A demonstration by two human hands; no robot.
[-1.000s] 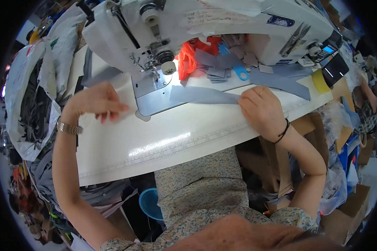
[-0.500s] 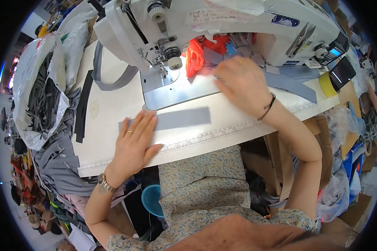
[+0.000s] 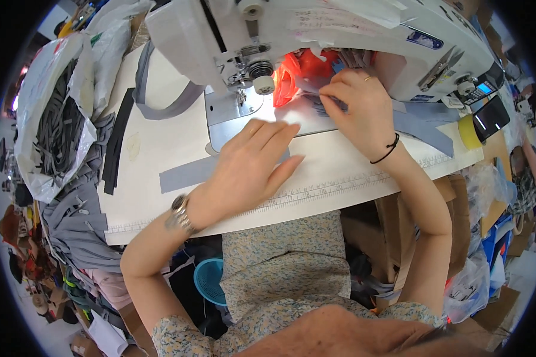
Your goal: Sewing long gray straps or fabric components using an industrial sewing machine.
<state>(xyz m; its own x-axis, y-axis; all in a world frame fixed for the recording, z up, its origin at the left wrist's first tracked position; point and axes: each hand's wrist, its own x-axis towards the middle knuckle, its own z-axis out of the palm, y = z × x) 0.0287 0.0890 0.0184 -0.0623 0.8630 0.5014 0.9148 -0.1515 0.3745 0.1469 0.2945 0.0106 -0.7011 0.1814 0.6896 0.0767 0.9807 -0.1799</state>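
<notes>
A flat grey fabric strip (image 3: 187,174) lies on the white sewing table in front of the machine's metal plate (image 3: 235,130). Across its right part reaches my left hand (image 3: 244,163), open, fingers extended toward the plate and thumb apart; it hides much of the strip. My right hand (image 3: 363,107) is by the small grey fabric pieces (image 3: 324,107) under the machine arm. Its thumb and fingertips are closed together in a pinch, and what is between them I cannot make out. Left of the hands stands the sewing machine's needle area (image 3: 242,98).
A red plastic bag (image 3: 287,80) sits behind the plate. Grey strips (image 3: 420,128) and yellow tape (image 3: 469,132) lie at right, near a phone (image 3: 489,113). A curved grey band (image 3: 167,110) and black strips (image 3: 118,143) lie at left. A ruler tape (image 3: 292,198) runs along the front edge.
My left hand has moved right along the grey strip, toward the plate. My right hand has shifted slightly right, and its fingertips have come to the small fabric pieces. The view has shifted a little.
</notes>
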